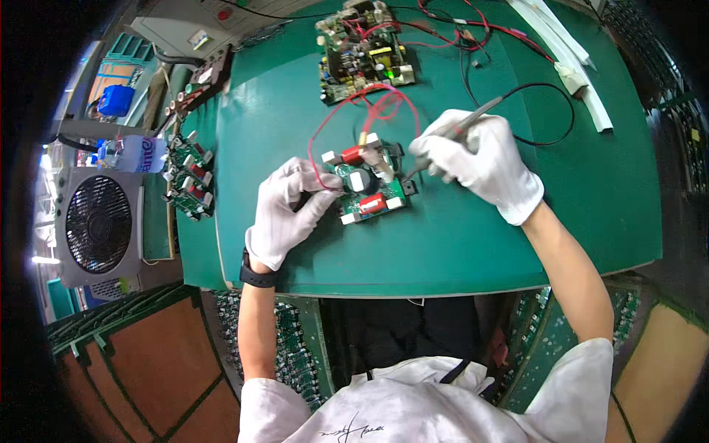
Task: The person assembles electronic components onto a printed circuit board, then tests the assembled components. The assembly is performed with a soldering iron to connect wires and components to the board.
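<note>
A small green circuit board (391,193) lies on the green table in front of me. It carries two red parts, a dark round part with a white top, and white blocks. My left hand (288,207), in a white glove, is closed at the board's left edge, its thumb and fingertips pinched around the end of a red wire (314,144). My right hand (480,159), also gloved, grips a grey pen-shaped tool (484,111) trailing a black cable. The tool's dark tip reaches toward the board's right edge; whether it touches is unclear.
A larger populated circuit board (365,55) with wires sits at the back. More green boards (188,177) stand at the left edge beside a plastic bottle (140,153). White strips (565,63) lie back right. A fan (100,224) is at left.
</note>
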A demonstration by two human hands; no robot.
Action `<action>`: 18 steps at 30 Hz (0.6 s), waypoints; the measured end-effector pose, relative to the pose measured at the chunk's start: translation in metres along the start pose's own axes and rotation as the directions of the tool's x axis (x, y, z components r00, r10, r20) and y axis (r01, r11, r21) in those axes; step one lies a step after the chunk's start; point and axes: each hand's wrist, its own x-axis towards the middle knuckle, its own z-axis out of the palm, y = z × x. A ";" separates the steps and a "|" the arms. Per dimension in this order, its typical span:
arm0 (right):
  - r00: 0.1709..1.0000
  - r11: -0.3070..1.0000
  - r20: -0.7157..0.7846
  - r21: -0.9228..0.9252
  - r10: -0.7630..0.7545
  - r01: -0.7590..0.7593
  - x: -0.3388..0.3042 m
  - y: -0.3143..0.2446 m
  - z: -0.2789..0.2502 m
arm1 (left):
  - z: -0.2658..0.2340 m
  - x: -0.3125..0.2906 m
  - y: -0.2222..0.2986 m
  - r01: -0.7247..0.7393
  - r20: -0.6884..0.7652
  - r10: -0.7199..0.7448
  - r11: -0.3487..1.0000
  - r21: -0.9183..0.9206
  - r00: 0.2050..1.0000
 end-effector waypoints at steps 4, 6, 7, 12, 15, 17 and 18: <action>0.986 0.983 0.107 -0.119 -0.129 0.142 -0.001 0.012 -0.001 | 0.006 -0.003 -0.003 0.011 -0.003 -0.011 1.000 -0.024 1.000; 0.948 0.933 0.138 -0.183 -0.286 0.308 0.004 0.011 0.005 | -0.002 -0.002 -0.004 -0.024 0.006 0.024 0.999 0.026 1.000; 0.946 0.932 0.140 -0.177 -0.294 0.316 0.005 0.011 0.007 | -0.004 -0.003 -0.001 -0.023 0.003 0.023 0.999 0.035 1.000; 0.962 0.946 0.130 -0.188 -0.242 0.263 0.006 -0.003 0.006 | -0.011 0.000 0.020 -0.086 0.006 0.088 0.959 0.270 0.996; 0.996 0.999 0.088 -0.006 -0.035 0.035 -0.010 0.006 0.006 | 0.004 -0.004 0.009 -0.090 0.016 0.090 0.996 0.005 0.996; 0.996 0.999 0.085 0.009 0.038 -0.039 -0.020 0.003 -0.001 | 0.009 -0.008 0.010 -0.063 0.055 0.067 0.996 -0.062 0.996; 0.993 0.997 0.096 0.028 0.066 -0.069 -0.019 -0.001 0.000 | 0.008 -0.010 0.011 -0.064 0.054 0.065 0.998 -0.026 0.996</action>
